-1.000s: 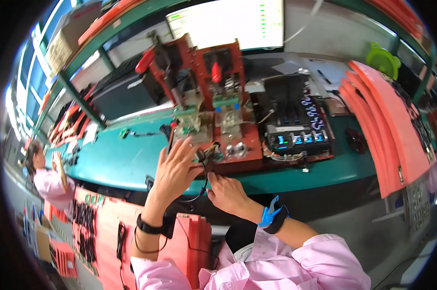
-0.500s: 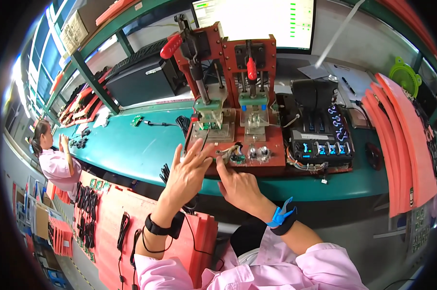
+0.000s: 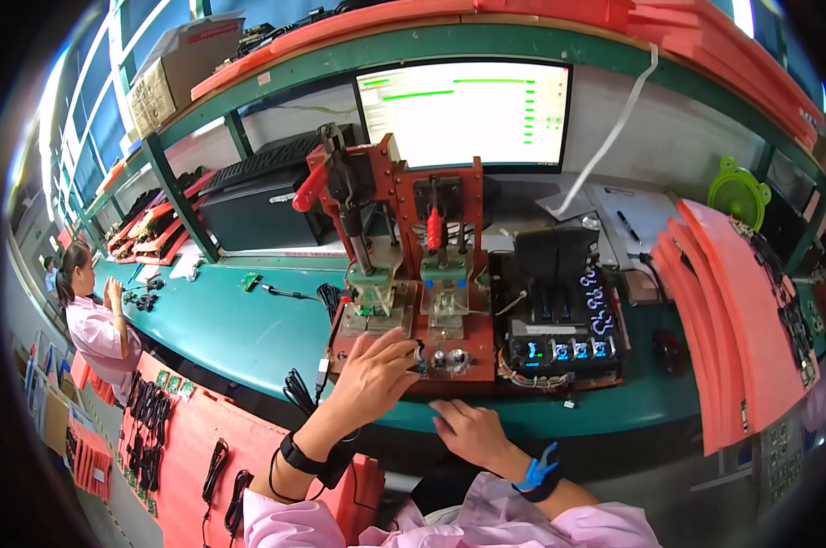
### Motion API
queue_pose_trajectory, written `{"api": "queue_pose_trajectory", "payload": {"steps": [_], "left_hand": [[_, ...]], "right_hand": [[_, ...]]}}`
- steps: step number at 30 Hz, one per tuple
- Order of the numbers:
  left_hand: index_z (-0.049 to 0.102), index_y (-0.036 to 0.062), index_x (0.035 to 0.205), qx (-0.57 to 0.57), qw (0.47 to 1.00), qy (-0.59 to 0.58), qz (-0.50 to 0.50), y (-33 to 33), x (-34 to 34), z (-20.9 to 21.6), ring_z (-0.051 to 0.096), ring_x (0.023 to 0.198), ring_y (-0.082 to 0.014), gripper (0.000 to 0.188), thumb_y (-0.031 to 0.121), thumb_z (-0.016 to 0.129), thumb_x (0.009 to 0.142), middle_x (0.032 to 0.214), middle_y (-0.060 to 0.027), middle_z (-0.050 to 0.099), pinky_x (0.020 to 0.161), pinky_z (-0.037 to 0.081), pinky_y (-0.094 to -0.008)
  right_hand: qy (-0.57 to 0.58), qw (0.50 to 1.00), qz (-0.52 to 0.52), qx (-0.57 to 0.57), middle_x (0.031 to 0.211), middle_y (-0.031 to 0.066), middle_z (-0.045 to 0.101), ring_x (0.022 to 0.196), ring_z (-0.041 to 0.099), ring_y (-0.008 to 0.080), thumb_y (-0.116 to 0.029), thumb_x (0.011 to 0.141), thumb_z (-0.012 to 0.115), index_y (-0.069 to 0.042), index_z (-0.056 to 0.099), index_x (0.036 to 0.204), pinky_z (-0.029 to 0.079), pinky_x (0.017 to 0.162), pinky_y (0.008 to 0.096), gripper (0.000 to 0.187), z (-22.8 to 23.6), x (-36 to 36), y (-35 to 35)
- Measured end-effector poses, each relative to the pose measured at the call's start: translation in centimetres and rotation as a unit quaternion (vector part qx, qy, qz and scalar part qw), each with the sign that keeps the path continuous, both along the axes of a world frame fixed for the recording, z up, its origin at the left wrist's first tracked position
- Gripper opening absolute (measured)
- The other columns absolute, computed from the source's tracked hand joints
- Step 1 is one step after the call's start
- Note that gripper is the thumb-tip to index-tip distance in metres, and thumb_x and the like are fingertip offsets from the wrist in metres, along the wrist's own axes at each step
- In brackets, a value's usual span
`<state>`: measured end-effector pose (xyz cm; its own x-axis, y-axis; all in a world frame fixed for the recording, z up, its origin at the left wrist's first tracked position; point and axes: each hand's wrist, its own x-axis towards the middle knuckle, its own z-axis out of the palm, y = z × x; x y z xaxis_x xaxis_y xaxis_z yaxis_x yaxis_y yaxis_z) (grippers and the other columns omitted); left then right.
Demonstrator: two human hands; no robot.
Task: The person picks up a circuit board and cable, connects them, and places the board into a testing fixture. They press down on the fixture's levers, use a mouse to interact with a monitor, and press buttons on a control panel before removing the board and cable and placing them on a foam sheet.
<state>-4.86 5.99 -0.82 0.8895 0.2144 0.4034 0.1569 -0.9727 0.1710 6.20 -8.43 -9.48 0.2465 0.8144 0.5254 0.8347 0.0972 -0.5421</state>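
Observation:
A red test fixture [image 3: 472, 361] with two red-handled toggle clamps [image 3: 310, 189] stands before me on the green bench. My left hand [image 3: 372, 379] reaches over its front left part, fingers bent and pressed together beside the round silver buttons [image 3: 449, 358]. Whatever lies under those fingertips is hidden. Lower and to the right, my right hand [image 3: 472, 431] hovers at the bench's front edge, apart from the fixture, its thumb and index finger parted and nothing seen between them. Beside my left hand lies a black cable [image 3: 299, 391] with a light plug [image 3: 322, 373].
Behind the fixture is a lit monitor [image 3: 463, 114]. A black device with small blue displays [image 3: 559, 338] sits right of it, then a mouse [image 3: 670, 352] and stacked red foam sheets [image 3: 705, 329]. Cables lie on red foam [image 3: 189, 438] at lower left. Another person [image 3: 93, 315] sits farther left.
My right hand has drawn back from the fixture's front toward the bench edge. My left hand's spread fingers have come together and turned rightward. The view has tilted up, showing more shelf and monitor.

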Motion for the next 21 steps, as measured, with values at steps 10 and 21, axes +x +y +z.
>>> {"api": "queue_pose_trajectory", "payload": {"steps": [10,21], "left_hand": [[0.062,0.0079,0.075,0.032,0.996,0.043,0.073,1.4,1.9,1.0,0.051,0.085,-0.0207,0.013,0.019,0.061,0.069,0.085,-0.0027,0.058,0.083,0.034,-0.0358],[0.057,0.0050,0.074,0.015,0.997,0.008,0.082,0.4,1.4,0.0,0.052,0.078,-0.0249,0.013,0.013,0.063,0.066,0.074,-0.0076,0.055,0.080,0.036,-0.0358]], "right_hand": [[0.011,1.000,-0.011,0.005,0.073,0.0079,0.061,0.058,0.059,0.0262,-0.010,0.073,0.059,-0.009,0.061,0.080,0.047,0.049,0.0337,0.007,-3.2,3.9,-3.2],[0.052,0.997,-0.008,0.059,0.070,0.0069,0.061,0.058,0.059,0.0249,-0.006,0.072,0.060,-0.007,0.060,0.079,0.046,0.049,0.0320,0.007,-2.9,4.2,-3.5]]}}
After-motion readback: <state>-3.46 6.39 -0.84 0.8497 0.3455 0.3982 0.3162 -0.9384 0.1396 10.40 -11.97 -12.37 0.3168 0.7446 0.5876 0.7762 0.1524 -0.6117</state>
